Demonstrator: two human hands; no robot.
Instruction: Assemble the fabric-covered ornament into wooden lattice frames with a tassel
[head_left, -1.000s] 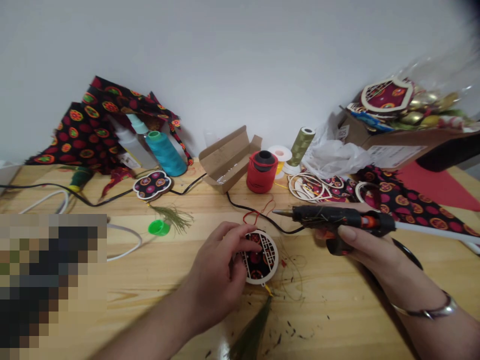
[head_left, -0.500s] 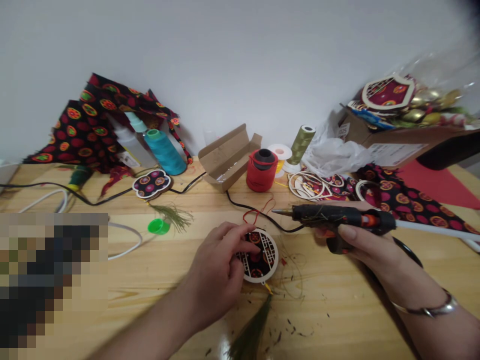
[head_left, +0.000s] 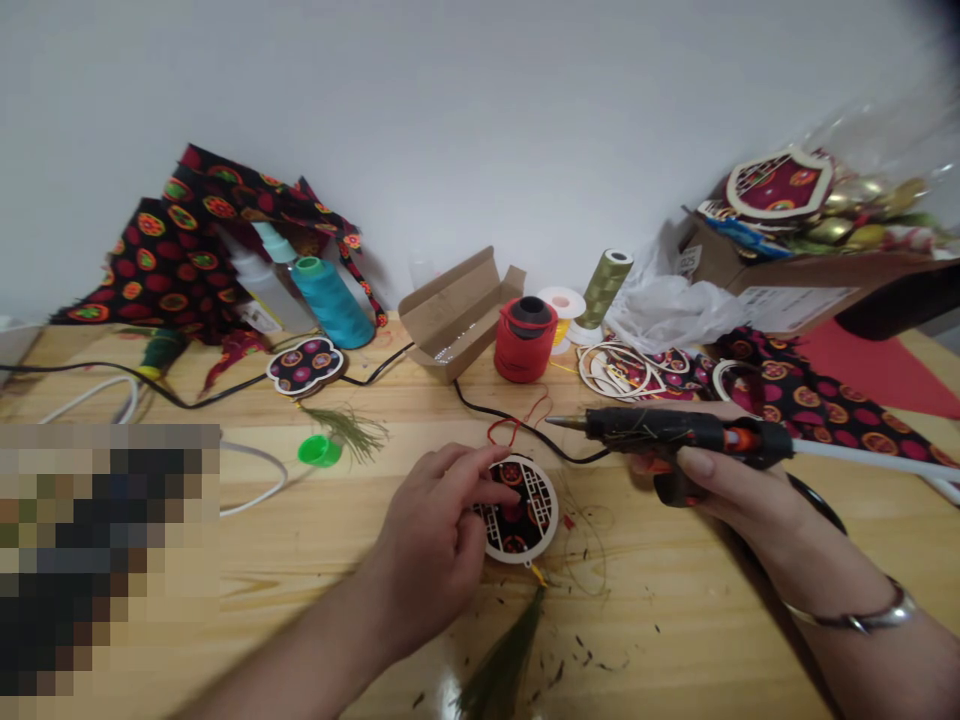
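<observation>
The thumb and fingers of my left hand (head_left: 442, 530) rest on a round ornament (head_left: 538, 515), a pale lattice ring over dark patterned fabric, and are bent round its left side. A red cord loop (head_left: 514, 428) lies at its top, and a green tassel (head_left: 504, 650) hangs off its lower edge by a yellow thread. My right hand (head_left: 720, 475) is wrapped round a black glue gun (head_left: 652, 428). The gun's metal nozzle points left, above and to the right of the ornament, without touching it. A white glue stick (head_left: 862, 457) sticks out of the gun's back.
Behind stand a red thread spool (head_left: 521, 350), an open cardboard box (head_left: 457, 325), a teal thread cone (head_left: 334, 305) and an olive cone (head_left: 606, 288). A flower-shaped ornament (head_left: 304, 367) and green cap (head_left: 319, 451) lie left. Wooden frames (head_left: 619, 370) and patterned fabric (head_left: 832, 400) lie right.
</observation>
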